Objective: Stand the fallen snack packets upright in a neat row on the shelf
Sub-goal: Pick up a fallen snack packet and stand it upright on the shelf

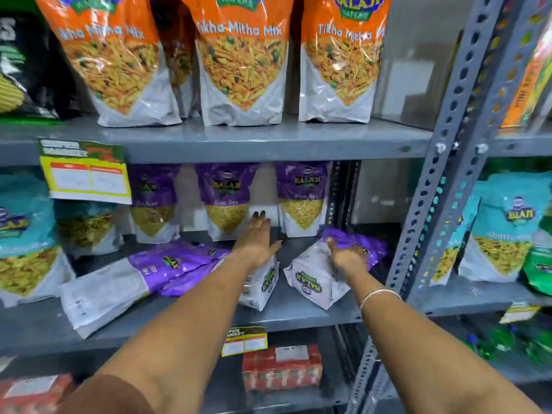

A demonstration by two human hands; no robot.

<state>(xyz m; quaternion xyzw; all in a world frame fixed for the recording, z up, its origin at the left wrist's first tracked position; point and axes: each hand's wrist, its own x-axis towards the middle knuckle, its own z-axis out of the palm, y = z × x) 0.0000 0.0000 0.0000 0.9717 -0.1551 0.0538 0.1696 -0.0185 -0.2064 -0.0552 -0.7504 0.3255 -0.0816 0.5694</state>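
Three purple and white snack packets stand upright at the back of the grey middle shelf (298, 316), the rightmost packet (301, 198) next to the rack post. A fallen packet (119, 282) lies flat at the front left with another under it. A small fallen packet (263, 286) lies in the middle, partly under my left wrist. My left hand (257, 240) reaches flat and open over it toward the back row. On the right, my right hand (348, 255) rests on a fallen packet (313, 283), fingers curled over its purple top.
Orange packets (242, 61) fill the shelf above. Teal packets (24, 234) stand at the left and in the neighbouring bay (504, 231). A perforated grey post (442, 180) bounds the right side. A yellow price tag (86, 180) hangs from the upper shelf edge. Red cartons (282, 369) sit below.
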